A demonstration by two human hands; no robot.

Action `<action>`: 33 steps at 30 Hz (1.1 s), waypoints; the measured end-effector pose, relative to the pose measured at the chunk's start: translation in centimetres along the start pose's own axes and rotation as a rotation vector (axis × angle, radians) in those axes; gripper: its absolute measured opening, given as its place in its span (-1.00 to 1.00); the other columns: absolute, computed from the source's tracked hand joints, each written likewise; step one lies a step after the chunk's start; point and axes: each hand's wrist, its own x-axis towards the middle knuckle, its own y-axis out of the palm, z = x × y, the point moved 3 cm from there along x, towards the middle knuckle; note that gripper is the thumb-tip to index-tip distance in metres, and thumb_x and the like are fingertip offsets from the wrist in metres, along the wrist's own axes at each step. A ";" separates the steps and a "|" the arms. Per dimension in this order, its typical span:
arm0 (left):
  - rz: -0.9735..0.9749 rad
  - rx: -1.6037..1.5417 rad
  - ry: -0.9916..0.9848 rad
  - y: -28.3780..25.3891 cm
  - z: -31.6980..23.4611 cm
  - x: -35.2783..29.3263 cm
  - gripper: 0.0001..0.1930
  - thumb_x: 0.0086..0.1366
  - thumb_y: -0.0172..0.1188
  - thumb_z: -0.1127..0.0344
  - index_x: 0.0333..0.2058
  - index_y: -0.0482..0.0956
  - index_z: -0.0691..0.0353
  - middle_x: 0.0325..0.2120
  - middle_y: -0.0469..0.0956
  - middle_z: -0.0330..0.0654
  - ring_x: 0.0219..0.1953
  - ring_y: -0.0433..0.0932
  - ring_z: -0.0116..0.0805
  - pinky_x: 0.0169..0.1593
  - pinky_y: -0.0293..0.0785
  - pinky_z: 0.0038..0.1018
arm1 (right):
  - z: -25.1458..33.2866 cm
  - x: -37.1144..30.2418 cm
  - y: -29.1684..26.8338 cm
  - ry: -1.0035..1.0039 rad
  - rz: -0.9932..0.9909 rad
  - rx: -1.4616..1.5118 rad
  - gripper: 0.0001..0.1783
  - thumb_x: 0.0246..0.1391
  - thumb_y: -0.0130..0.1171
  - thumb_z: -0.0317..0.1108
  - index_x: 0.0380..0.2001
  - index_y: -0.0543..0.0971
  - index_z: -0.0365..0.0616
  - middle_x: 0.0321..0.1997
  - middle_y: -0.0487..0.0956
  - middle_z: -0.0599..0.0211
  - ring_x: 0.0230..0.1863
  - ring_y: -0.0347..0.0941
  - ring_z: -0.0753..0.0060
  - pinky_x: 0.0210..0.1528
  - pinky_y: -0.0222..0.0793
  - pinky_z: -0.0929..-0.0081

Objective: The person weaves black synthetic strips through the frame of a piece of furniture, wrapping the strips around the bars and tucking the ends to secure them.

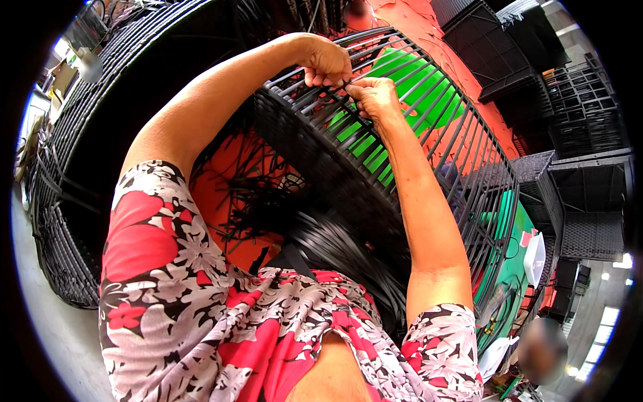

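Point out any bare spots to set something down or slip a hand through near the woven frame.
Bare floor at lower left, beside the stacked frames. Open gaps between the frame's unwoven ribs at right could pass a hand. Crowded: both hands, left hand and right hand, meet at the weave edge; loose strips cover the orange floor below.

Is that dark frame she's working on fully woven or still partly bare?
Partly bare: the frame shows open bars beyond both hands, woven band below them.
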 end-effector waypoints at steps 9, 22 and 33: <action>-0.284 0.601 0.062 0.2 -2.9 -1.6 -0.91 -0.08 0.11 0.38 -0.62 0.49 0.27 -0.73 0.41 -0.19 -0.69 0.41 -0.34 -0.57 0.41 -0.39 | 0.1 -0.4 -0.7 -0.049 0.021 -0.133 -0.79 -0.07 0.20 -0.38 -0.33 0.58 -0.25 -0.52 0.54 0.36 -0.58 0.43 0.64 -0.59 0.38 0.65; -0.626 -0.180 0.295 0.2 6.6 -7.6 -0.84 0.03 0.07 0.40 -0.67 0.35 0.23 -0.71 0.13 -0.43 -0.56 0.11 -0.57 -0.44 0.04 -0.56 | -3.7 -24.9 -23.9 -0.070 -0.736 -1.070 -0.44 0.01 0.13 -0.12 -0.02 0.40 -0.32 0.03 0.42 -0.02 0.09 0.28 0.01 0.15 0.14 0.25; -0.706 -0.313 0.260 -0.5 5.5 -6.1 -0.88 0.10 0.08 0.43 -0.60 0.47 0.19 -0.71 0.28 -0.44 -0.63 0.22 -0.66 -0.51 0.20 -0.63 | -15.5 -34.0 -27.2 0.317 -0.930 -0.678 -0.14 0.02 0.04 0.16 0.11 0.22 -0.44 0.15 0.27 -0.24 0.20 0.20 -0.09 0.22 0.08 0.24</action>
